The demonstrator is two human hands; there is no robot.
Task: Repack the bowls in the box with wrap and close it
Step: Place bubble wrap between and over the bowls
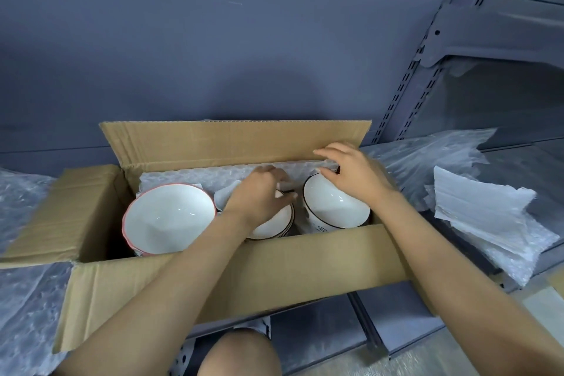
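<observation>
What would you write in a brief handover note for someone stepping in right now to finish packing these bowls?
Left hand: fingers curled on the middle stack of bowls in the box.
Right hand: open, fingers resting at the far rim of the dark-rimmed bowl and the bubble wrap lining the back wall.
The pink-rimmed bowl sits at the left end.
Done: three groups of bowls are in the box.
Left: cover the bowls with the loose wrap on the right, fold all flaps, close.
</observation>
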